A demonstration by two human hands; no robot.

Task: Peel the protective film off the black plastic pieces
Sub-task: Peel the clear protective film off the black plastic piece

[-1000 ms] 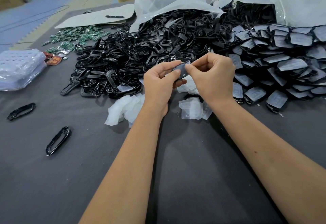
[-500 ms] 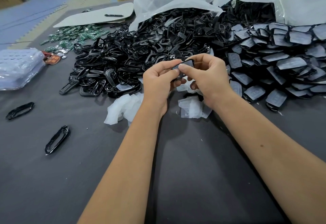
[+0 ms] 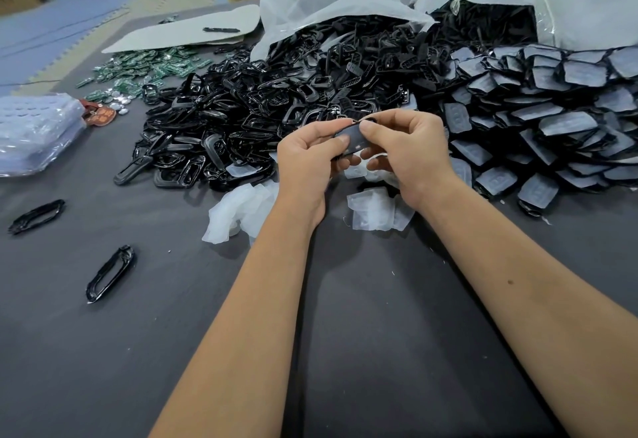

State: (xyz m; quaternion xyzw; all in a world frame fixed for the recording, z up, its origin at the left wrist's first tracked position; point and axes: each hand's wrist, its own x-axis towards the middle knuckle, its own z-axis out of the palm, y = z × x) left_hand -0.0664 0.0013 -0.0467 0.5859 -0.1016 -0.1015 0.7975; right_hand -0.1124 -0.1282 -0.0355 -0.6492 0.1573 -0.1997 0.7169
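Black piece (image 3: pixel 354 139) held above table (image 3: pixel 345 351), between both hands, in front of piles. Left hand (image 3: pixel 309 161) grips its left end; right hand (image 3: pixel 405 151) pinches top edge, thumb now on face (second ago, thumb sat at corner). Film not visibly lifted yet: judged still hunting for edge. Hands dropped slightly closer together versus earlier. Peeled films (image 3: pixel 376 211) lie below.

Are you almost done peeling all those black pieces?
Not nearly. Some are done: loose peeled films lie by the wrists. Right now the left hand and right hand hold one black piece, its film seemingly still on. Still left: the big pile of film-covered pieces on the right.
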